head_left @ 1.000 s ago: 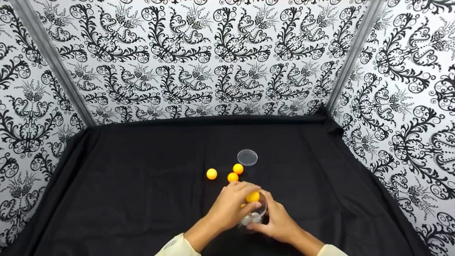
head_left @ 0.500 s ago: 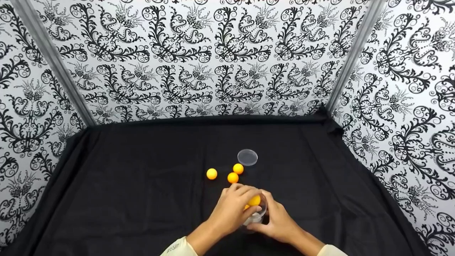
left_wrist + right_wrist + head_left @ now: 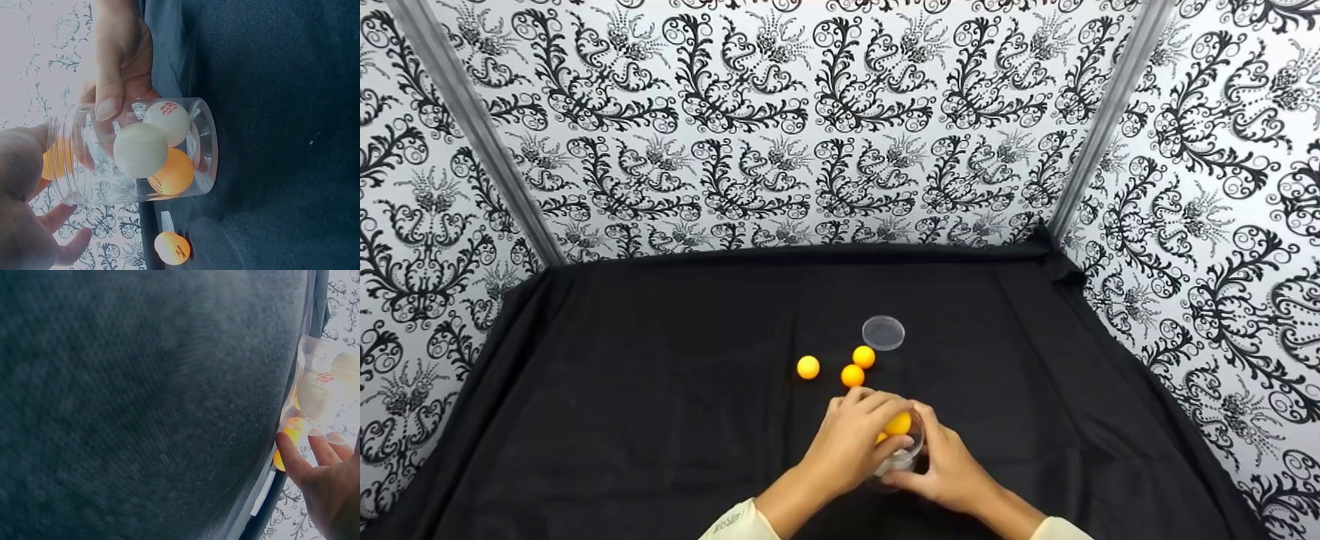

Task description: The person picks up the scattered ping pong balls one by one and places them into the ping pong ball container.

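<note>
At the near middle of the table, my right hand (image 3: 952,463) grips a clear plastic jar (image 3: 913,454), thumb on the near side and fingers around the far side. My left hand (image 3: 847,439) is over the jar's mouth, pinching an orange ping-pong ball (image 3: 898,423) between thumb and fingers. In the left wrist view this ball (image 3: 58,157) shows at the threaded neck of the jar (image 3: 104,188). Lower in the jar lie a white ball (image 3: 140,150), another white ball (image 3: 169,124) with red print and an orange ball (image 3: 173,173).
Beyond the hands, two orange balls (image 3: 853,376) (image 3: 864,357) lie close together, and a third orange ball (image 3: 808,367) is to their left. A round clear lid (image 3: 883,333) lies flat behind them. Black cloth (image 3: 660,390) covers the table, with patterned walls (image 3: 780,135) around it.
My left hand has shifted slightly to the right with the orange ball, settling over the jar's mouth. The right hand, the jar and the loose balls stay where they were.
</note>
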{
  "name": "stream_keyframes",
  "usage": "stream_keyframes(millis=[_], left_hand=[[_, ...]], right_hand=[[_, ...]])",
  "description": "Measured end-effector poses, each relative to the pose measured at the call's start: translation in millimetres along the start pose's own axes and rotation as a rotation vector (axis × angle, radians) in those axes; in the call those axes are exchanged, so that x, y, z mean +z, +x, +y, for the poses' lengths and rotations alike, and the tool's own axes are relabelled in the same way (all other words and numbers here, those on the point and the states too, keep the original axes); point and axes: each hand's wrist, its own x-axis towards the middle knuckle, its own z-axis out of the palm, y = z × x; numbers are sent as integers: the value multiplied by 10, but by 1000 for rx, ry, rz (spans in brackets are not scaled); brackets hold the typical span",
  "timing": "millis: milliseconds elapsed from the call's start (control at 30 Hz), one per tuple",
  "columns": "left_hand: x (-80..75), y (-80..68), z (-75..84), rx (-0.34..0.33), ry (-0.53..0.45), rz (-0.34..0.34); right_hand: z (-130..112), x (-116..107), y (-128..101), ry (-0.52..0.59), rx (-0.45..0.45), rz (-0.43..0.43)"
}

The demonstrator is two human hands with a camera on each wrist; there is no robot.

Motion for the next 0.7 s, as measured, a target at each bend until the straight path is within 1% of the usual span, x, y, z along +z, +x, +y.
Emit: stream_keyframes(millis=[267, 533, 700], left_hand=[[2, -4, 0, -3, -6, -1], [7, -8, -1, 1, 5, 6], [4, -5, 3, 1, 9, 3]], right_hand=[[-6, -1, 1, 6, 11, 0], [-6, -2, -4, -13, 14, -1], [-6, -7, -7, -24, 47, -12]])
